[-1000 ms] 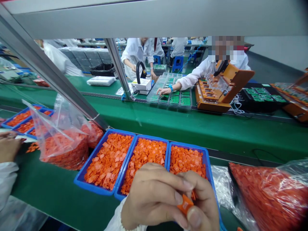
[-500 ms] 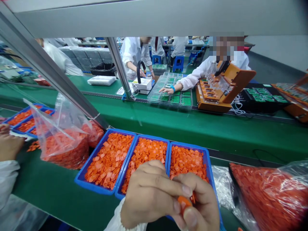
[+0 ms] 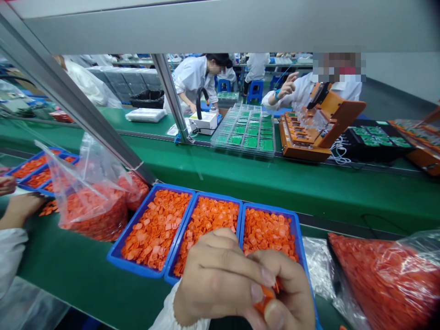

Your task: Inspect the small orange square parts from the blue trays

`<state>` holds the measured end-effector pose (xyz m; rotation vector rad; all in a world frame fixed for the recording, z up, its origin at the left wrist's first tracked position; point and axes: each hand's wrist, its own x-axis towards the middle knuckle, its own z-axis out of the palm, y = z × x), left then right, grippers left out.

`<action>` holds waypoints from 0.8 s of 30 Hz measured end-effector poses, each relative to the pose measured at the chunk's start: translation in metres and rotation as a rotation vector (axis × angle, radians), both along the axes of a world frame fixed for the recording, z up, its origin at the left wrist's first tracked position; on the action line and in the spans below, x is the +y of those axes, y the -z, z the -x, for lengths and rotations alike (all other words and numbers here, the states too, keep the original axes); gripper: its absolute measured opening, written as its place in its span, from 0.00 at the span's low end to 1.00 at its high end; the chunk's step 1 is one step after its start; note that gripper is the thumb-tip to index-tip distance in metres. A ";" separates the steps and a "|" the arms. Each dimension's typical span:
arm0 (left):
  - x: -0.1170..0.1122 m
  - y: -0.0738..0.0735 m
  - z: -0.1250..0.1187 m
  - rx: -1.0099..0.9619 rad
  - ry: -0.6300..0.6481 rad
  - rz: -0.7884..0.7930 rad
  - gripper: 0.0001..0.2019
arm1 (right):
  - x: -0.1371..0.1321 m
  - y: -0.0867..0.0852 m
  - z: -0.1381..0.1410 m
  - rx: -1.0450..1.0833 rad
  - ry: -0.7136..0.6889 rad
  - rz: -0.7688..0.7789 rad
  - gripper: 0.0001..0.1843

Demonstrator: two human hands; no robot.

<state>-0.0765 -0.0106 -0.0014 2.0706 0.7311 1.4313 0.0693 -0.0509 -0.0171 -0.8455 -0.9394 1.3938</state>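
Orange plastic piece (image 3: 264, 300), small, pinched between the fingertips of my left hand (image 3: 216, 282) and right hand (image 3: 296, 291), above the near end of the rightmost blue rectangular plastic tray (image 3: 300, 233) near the far edge of the tabletop (image 3: 85, 279). Handling unfinished, I judge; loose orange pieces (image 3: 268, 228) fill the tray, done or not I can't tell.

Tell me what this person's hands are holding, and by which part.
A small orange piece: the left hand has fingertips at its left side, the right hand its thumb at the lower right. Fingers hide much of it.
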 end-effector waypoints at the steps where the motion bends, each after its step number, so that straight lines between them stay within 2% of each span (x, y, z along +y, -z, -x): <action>1: 0.000 0.000 0.000 0.001 0.003 -0.003 0.17 | 0.001 -0.001 0.000 0.012 -0.011 0.007 0.28; 6: -0.001 -0.007 -0.001 -0.097 0.018 -0.052 0.10 | 0.009 -0.004 -0.003 -0.028 -0.048 -0.046 0.27; 10: 0.001 -0.007 -0.004 -0.205 0.021 -0.102 0.11 | 0.011 -0.001 -0.004 -0.020 -0.086 -0.131 0.25; 14: 0.004 -0.010 -0.007 -0.222 -0.022 -0.166 0.08 | 0.009 -0.001 -0.003 -0.065 -0.032 -0.114 0.26; 17: 0.005 -0.014 -0.008 -0.231 -0.045 -0.169 0.12 | 0.007 -0.002 -0.002 -0.094 -0.016 -0.106 0.26; 21: 0.003 -0.016 -0.006 -0.190 -0.032 -0.119 0.12 | 0.007 -0.005 -0.001 -0.097 -0.003 -0.113 0.25; 24: 0.003 -0.015 -0.004 -0.187 -0.017 -0.147 0.09 | 0.007 -0.006 -0.002 -0.096 -0.006 -0.124 0.24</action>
